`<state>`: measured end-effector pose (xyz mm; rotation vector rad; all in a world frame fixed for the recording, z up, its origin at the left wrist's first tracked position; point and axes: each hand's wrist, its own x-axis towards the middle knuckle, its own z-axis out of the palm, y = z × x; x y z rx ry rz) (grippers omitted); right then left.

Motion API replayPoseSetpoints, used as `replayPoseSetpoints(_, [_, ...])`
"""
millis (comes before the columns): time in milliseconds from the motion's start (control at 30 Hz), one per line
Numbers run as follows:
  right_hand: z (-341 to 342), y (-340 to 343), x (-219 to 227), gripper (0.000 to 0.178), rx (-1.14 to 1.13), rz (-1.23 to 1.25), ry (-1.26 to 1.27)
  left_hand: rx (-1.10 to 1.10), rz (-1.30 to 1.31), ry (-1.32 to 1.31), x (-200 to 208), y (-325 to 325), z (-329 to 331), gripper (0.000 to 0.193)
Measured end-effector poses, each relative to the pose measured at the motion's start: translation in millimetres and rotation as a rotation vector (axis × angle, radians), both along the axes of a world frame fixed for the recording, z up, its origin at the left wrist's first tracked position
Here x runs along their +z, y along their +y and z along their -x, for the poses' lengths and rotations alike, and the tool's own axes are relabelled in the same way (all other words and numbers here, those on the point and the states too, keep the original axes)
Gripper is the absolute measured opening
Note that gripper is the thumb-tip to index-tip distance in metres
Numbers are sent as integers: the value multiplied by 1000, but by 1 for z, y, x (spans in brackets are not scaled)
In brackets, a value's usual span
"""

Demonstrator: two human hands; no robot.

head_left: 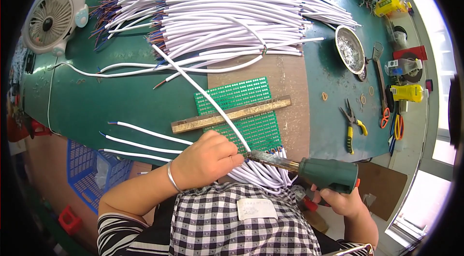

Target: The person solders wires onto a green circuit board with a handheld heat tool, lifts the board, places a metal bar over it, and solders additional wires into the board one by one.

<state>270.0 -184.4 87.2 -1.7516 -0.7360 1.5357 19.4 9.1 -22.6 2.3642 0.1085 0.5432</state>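
Observation:
In my right hand is a dark green soldering gun, my fingers wrapped round its handle. Its metal barrel points left, with the tip close to my left fingertips. My left hand is closed in a pinch at the near end of a long white cable; the exact grip is partly hidden. That cable slants away over a wooden bar, which lies across a green perforated board. A bunch of white cables lies beneath the gun's barrel. Several white cables stretch left from beside my left wrist.
A big pile of white cables covers the far table. On the right are a metal bowl, pliers, yellow bottles and orange-handled scissors. A fan stands far left; a blue basket sits below the table's left edge.

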Motion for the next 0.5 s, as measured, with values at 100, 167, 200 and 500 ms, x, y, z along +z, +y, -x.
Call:
replayPoseSetpoints(100, [1,5,3,41,-2,18,14,-2,-5,12,0,0,1,18])
replayPoseSetpoints(167, [-1,7,3,41,22,29,-3,-5,-5,18,0,0,1,18])
replayPoseSetpoints(200, [-2,8,3,41,22,30,-3,-7,-6,24,0,0,1,18])
replayPoseSetpoints(500, [-4,23,7,31,149,-40,-169,-10,5,32,0,0,1,18])
